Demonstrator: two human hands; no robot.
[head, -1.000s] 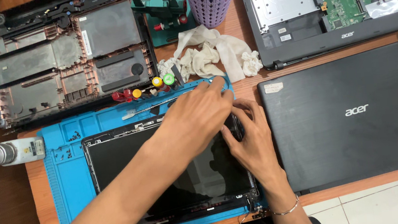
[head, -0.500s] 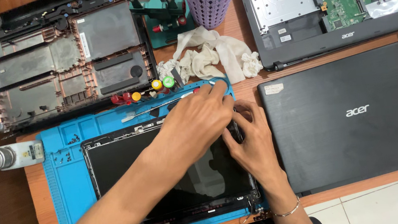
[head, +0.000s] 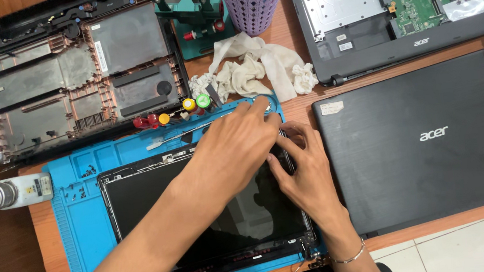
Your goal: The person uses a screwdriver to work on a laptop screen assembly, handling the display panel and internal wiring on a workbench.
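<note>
The table (head: 306, 106) is carrying a closed laptop (head: 433, 137), an empty shell (head: 75, 76) and a blue mat (head: 77, 199) with the screen (head: 157, 195) lying flat on it. Both hands are pressing at the screen's upper right corner: left hand (head: 237, 149) spread flat, fingers gripping nothing; right hand (head: 305, 171) fingers bent on the edge. Working the edge evenly and gently would likely spare the glass. The purple cup (head: 254, 11) is holding tools.

Our hands (head: 238, 152) meet at the screen panel's (head: 157, 195) upper right corner, the panel lying on the mat (head: 78, 205). Behind the grip lie a rag (head: 258, 66) and cup (head: 254, 8); left, a bottle (head: 12, 192); right, a closed laptop (head: 433, 137).
</note>
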